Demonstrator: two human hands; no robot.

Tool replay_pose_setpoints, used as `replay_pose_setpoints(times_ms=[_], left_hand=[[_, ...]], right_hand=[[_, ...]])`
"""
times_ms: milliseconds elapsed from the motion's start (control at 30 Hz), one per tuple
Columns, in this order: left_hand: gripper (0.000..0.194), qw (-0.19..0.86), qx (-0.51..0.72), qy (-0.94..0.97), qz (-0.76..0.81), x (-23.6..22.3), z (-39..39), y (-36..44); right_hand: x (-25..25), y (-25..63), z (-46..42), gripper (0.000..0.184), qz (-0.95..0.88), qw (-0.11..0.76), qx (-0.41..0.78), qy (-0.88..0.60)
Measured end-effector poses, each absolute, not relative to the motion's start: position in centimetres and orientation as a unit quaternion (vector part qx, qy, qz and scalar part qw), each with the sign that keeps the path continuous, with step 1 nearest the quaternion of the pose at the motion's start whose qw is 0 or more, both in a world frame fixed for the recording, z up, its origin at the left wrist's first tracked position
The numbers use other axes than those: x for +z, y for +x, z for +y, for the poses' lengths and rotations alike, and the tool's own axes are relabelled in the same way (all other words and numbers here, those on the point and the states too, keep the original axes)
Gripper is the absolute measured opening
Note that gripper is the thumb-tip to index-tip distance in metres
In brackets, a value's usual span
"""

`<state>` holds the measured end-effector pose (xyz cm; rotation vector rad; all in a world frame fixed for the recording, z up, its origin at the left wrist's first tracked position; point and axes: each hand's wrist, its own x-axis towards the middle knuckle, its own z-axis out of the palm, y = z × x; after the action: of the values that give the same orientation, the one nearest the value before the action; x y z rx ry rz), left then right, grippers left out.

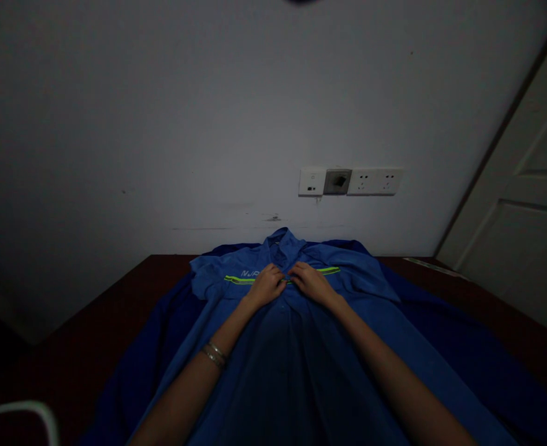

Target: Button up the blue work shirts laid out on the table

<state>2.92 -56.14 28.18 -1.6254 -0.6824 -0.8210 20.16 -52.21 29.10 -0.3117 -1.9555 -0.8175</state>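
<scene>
A light blue shirt (352, 294) with a collar and a yellow-green chest stripe lies spread out, its collar toward the wall. My left hand (266, 286) pinches the front of the shirt just below the collar, near pale lettering on the chest. Close beside it, my right hand (312, 284) is closed on the other side of the same front opening. Fingertips of both hands almost meet at the stripe; whatever small fastening lies between them is hidden. Under the shirt is a darker blue garment (173, 328), showing on both sides.
A dark reddish table (115, 310) carries the clothes and meets a pale wall (184, 124). Sockets and switches (370, 182) are set in the wall. At right stands a panelled door (533, 229), with a thin strip (435, 267) on the table nearby. A white curved object (26, 407) shows lower left.
</scene>
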Motion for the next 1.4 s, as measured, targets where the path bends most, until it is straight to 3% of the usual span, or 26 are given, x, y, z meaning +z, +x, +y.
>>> replay_pose_setpoints(times_ms=[200,500,900,1233,1400], left_hand=[[0.021,0.557,-0.343,-0.697,-0.292,28.9,-58.1,2.8],[0.021,0.554,-0.436,-0.641,-0.305,31.4,-63.1,3.0],[0.027,0.58,-0.431,-0.641,-0.256,29.8,-69.2,6.1],[0.025,0.523,-0.397,-0.684,-0.318,29.1,-68.0,2.7],[0.026,0.41,-0.422,-0.709,-0.39,28.5,-66.1,-1.1]], right_hand=[[29.7,21.3,-52.9,0.024,-0.797,0.496,-0.323,-0.122],[30.7,23.9,-54.4,0.025,-0.771,0.537,-0.318,-0.126],[30.2,25.7,-55.1,0.021,-0.745,0.584,-0.304,-0.109],[29.5,24.8,-56.4,0.021,-0.747,0.576,-0.315,-0.104],[29.3,24.6,-56.7,0.021,-0.749,0.572,-0.316,-0.106]])
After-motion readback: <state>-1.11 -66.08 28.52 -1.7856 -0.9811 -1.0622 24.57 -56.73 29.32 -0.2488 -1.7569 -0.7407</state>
